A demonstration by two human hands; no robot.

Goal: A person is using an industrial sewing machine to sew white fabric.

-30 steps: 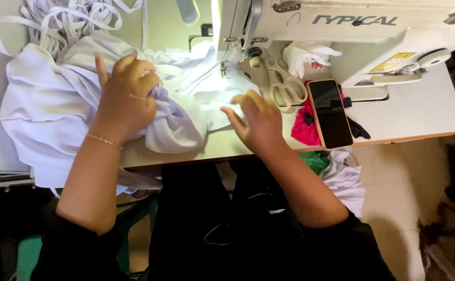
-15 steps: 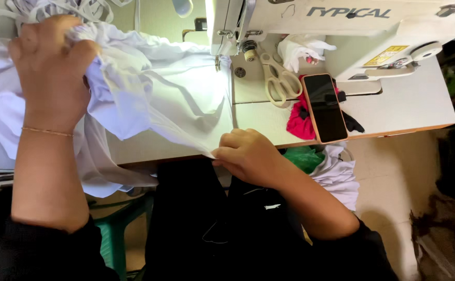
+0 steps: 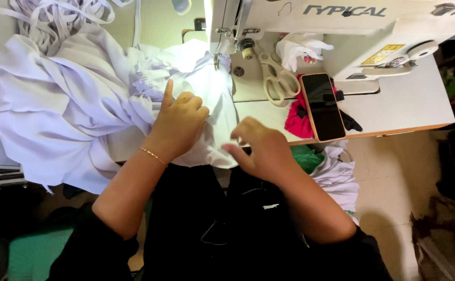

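Head view, white fabric (image 3: pixel 82 99) under left hand (image 3: pixel 178 122) (fingers curled), right hand (image 3: pixel 261 148) loosely open beside it

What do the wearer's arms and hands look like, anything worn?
Both hands bare, no gloves: left hand, right hand. A thin gold chain bracelet circles the left wrist. Forearms are uncovered; black sleeves begin near the elbows. No rings that I can make out.

machine lamp (image 3: pixel 207 15) glare | dim floor | right hand (image 3: pixel 261 148) blurred
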